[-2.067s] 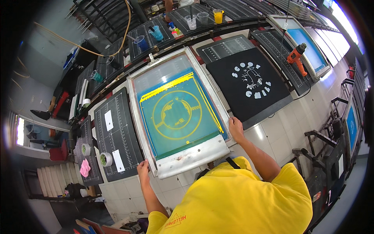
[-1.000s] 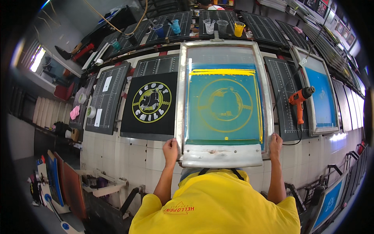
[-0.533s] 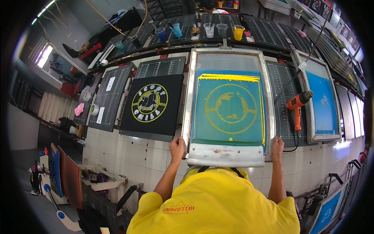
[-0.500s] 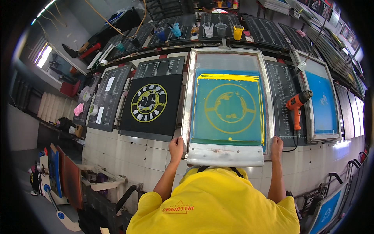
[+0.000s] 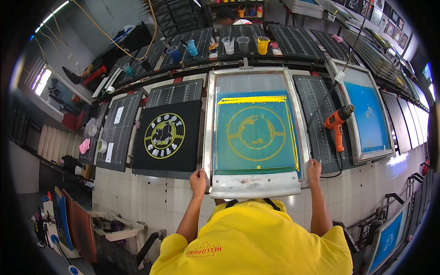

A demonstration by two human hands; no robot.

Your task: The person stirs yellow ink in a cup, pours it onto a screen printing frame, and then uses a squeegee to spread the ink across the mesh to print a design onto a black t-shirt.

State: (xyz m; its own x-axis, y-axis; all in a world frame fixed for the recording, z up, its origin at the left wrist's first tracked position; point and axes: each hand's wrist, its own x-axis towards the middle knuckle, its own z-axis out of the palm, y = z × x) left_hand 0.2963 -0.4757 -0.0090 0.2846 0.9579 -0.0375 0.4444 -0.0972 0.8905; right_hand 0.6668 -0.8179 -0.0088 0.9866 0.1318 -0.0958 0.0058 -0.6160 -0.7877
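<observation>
A screen printing frame (image 5: 210, 114) with a silvery metal rim and blue-green mesh lies in front of me. A ring-shaped design shows in the mesh, and a thick band of yellow ink (image 5: 252, 99) runs across its far part, with a thin streak down the right side. Across the near end rests a wide, silver-grey squeegee-like bar (image 5: 254, 184). My left hand (image 5: 198, 182) is closed at the frame's near left edge, fingers curled. At the near right edge my right hand (image 5: 315, 171) is closed the same way. The fingertips are partly hidden.
Left of the frame, a black printed shirt (image 5: 166, 137) covers a board. An orange heat gun (image 5: 338, 123) with a cord lies to the right, beside another blue screen (image 5: 366, 119). Ink cups, including a yellow cup (image 5: 262, 46), stand along the far row. A person (image 5: 229, 17) is beyond.
The whole view has shifted, so the scene sits slightly lower and farther left. Both hands stay at the near sides of the frame; the squeegee-like bar and ink look unchanged.
</observation>
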